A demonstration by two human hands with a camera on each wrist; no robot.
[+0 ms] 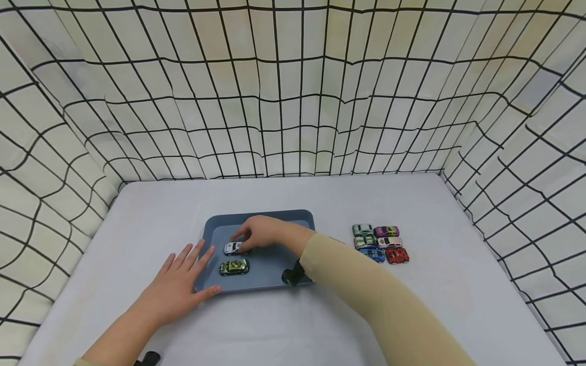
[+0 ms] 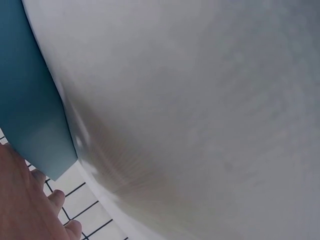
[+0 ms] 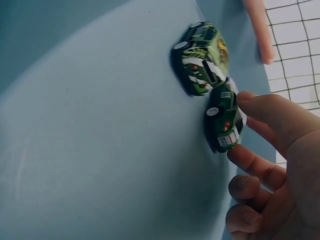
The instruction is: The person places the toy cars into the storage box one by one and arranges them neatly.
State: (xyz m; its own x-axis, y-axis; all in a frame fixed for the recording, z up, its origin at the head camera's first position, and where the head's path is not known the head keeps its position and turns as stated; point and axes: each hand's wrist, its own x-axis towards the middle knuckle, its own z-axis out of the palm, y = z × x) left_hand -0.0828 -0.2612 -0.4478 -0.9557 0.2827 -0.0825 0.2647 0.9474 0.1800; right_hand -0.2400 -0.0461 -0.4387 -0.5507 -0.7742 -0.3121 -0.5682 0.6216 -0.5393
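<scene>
In the head view, a blue-grey tray [image 1: 270,277] lies on the white table. My right hand [image 1: 262,233] reaches into it from the right and pinches a white and dark green toy car [image 3: 223,117] between thumb and fingers, down on the tray floor. Just nearer to me in the head view sits a green patterned toy car [image 1: 234,267]. The right wrist view shows the two cars close together. My left hand [image 1: 176,290] spreads its straight fingers over the tray's left edge, thumb at the near left corner.
Right of the tray, several toy cars [image 1: 386,243] stand in a tight group, among them a red car [image 1: 397,255] and a purple car [image 1: 386,231]. Black-grid netting [image 1: 299,127] walls off the back and both sides of the table. My right sleeve [image 1: 366,290] crosses the tray's right side.
</scene>
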